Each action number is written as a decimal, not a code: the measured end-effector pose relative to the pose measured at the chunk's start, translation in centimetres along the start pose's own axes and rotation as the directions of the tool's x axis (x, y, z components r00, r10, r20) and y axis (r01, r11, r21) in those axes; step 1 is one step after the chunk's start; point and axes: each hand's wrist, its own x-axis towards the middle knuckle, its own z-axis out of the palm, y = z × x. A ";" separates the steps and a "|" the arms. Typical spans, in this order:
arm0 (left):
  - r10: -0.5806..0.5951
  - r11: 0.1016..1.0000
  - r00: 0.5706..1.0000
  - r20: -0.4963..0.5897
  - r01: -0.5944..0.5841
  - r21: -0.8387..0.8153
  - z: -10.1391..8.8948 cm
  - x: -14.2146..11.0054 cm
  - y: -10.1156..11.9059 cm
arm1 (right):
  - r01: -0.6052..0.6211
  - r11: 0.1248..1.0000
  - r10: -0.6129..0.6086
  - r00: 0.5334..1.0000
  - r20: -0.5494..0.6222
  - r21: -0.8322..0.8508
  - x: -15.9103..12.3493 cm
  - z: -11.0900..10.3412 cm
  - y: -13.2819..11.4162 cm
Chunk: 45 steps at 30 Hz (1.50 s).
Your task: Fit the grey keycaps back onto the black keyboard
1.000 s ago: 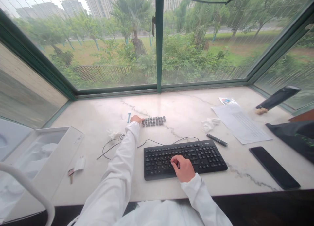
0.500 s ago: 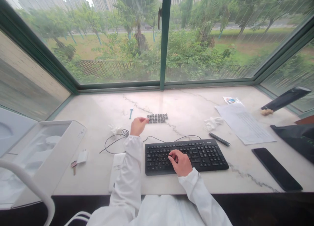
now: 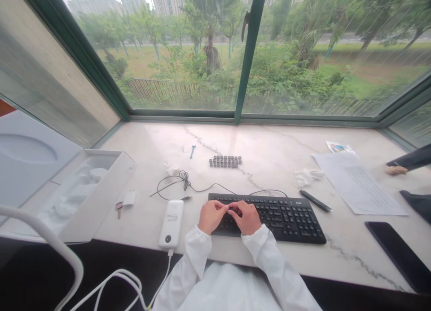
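Note:
Over the left half of a black keyboard (image 3: 286,219), my left hand (image 3: 212,216) and my right hand (image 3: 247,217) meet fingertip to fingertip. The left thumb and index finger are pinched, seemingly on a small keycap mostly hidden by the fingers. My right fingers are curled and closed at the same spot, with a bit of red showing among them; what they grip is too small to make out. Behind the keyboard, several dark keycaps (image 3: 225,161) stand in short rows, with a gap at the far left corner. A small blue tool (image 3: 192,152) lies left of them.
Left are a white power bank (image 3: 172,223) with a cable, a key (image 3: 119,208), a white adapter (image 3: 129,197) and an open white box (image 3: 111,189). Right are a pen (image 3: 315,201), crumpled white gloves (image 3: 308,177), paper sheets (image 3: 360,183) and a black phone (image 3: 399,255).
My left hand has come back from the keycap rows to meet my right hand over the keyboard. The view has shifted left, uncovering the power bank.

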 end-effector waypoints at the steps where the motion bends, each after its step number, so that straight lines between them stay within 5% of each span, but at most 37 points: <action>1: -0.007 1.000 1.000 -0.007 0.007 -0.010 0.0 -0.1 0.0 | 0.010 1.000 -0.010 1.000 0.002 -0.003 0.0 0.1 0.1; 14: 0.032 0.999 0.996 -0.083 -0.032 0.002 -2.0 0.3 -0.9 | 0.117 0.985 -0.105 0.990 0.097 -0.126 0.3 0.5 2.0; 29: 0.043 0.998 0.991 -0.125 -0.038 0.041 -1.5 0.4 -1.3 | 0.268 0.883 -0.232 0.963 0.136 -0.386 1.0 0.3 0.5; 45: 0.041 0.998 0.992 -0.118 -0.036 0.044 -1.4 0.6 -1.5 | 0.265 0.881 -0.248 0.964 0.096 -0.391 1.1 0.4 0.4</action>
